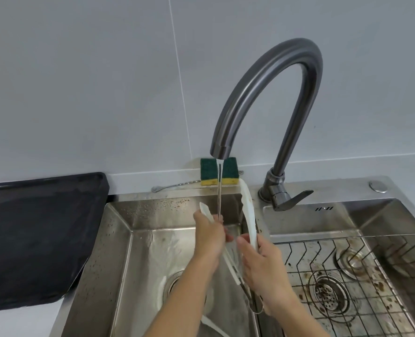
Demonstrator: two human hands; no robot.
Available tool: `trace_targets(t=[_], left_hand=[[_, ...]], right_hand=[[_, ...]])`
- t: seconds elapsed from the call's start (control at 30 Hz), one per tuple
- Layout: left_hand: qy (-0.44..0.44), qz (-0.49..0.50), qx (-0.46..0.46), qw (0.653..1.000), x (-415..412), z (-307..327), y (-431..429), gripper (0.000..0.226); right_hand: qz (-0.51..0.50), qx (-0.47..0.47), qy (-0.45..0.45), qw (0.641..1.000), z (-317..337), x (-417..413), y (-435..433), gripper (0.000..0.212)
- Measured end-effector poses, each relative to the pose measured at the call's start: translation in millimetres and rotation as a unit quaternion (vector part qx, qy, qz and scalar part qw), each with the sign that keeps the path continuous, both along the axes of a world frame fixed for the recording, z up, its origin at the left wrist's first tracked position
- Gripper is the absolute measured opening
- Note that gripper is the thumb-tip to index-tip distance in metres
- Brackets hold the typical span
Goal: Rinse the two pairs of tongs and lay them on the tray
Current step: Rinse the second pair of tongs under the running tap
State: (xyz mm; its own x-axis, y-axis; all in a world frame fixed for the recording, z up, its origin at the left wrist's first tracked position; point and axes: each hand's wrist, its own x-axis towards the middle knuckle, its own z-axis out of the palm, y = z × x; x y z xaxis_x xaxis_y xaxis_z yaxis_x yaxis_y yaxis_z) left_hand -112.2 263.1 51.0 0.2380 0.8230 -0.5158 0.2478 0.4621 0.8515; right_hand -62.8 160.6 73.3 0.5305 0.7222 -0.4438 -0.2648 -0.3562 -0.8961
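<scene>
Tongs (pixel 247 215), white with a metal end, sit in the middle of the frame over the left sink (pixel 138 239), held spread apart like a V. The left hand (pixel 210 235) is curled around one arm of them, right where the water (pixel 219 188) from the tap (pixel 269 93) lands. The right hand (pixel 262 271) is closed around the other arm, lower down near the metal hinge.

A second white piece (pixel 213 328) lies at the bottom of the left sink, at the lower edge of the frame. It may be the other pair, but too little shows to tell.

The black tray (pixel 38 234) waits on the desk at the left of the frame, with nothing seen on it.

Wet tongs are slippery. If a hand loosens, they could drop into the sink and get dirty again. The right sink has brown spots on it, so the tongs should not touch there. Water may also drip on the desk on the way to the tray.
</scene>
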Motion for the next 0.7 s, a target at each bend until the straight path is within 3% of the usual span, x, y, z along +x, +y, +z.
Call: trace_targets(t=[0.1,0.27,0.37,0.43,0.53,0.7], left_hand=[[-0.002,0.026,-0.007,1.000,-6,-6,2,0.030],[-0.110,0.102,-0.217,0.965,-25,-9,17,0.059],[-0.150,0.098,-0.251,0.951,-40,-17,20,0.079],[-0.101,0.068,-0.207,0.971,-46,-18,21,0.078],[0.032,0.052,-0.069,0.996,-46,-15,16,0.050],[-0.006,0.048,0.098,0.994,-40,11,5,0.022]], right_hand=[[0.014,0.015,0.052,0.998,0,-4,0,0.018],[0.028,0.043,0.071,0.996,-4,-24,0,0.027],[0.006,0.048,0.107,0.993,-6,-18,3,0.038],[0.000,0.055,0.135,0.989,-8,-12,5,0.039],[0.013,0.065,0.126,0.990,-10,-9,9,0.035],[0.045,0.074,0.111,0.990,-12,-8,20,0.031]])
